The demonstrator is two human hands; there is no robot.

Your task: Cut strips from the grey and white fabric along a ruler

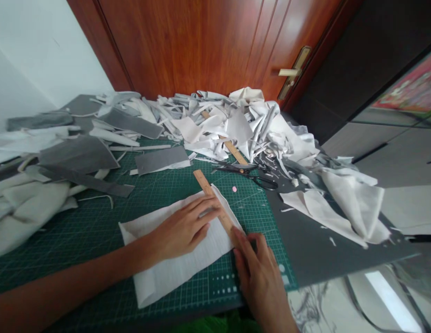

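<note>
A folded white cloth (pixel 177 263) lies on a green cutting mat (pixel 86 249), with a wooden ruler (pixel 215 206) laid across it at a slant. My left hand (pixel 182 226) rests flat on the cloth, its fingertips over the ruler. My right hand (pixel 259 273) is at the ruler's lower end, with the thumb and fingers on either side of it. Black-handled scissors (pixel 250 173) lie at the mat's far edge, beyond both hands. A second wooden ruler (pixel 234 148) is partly buried in a heap of white fabric scraps (pixel 215 125).
Grey fabric pieces (pixel 161 159) lie on the mat's far side, and bunched pale cloth (pixel 24 208) is at the left. A grey board (pixel 322 245) with white scraps (pixel 350 208) extends right. Behind everything stands a wooden door (pixel 187 41) with a brass handle (pixel 294 71).
</note>
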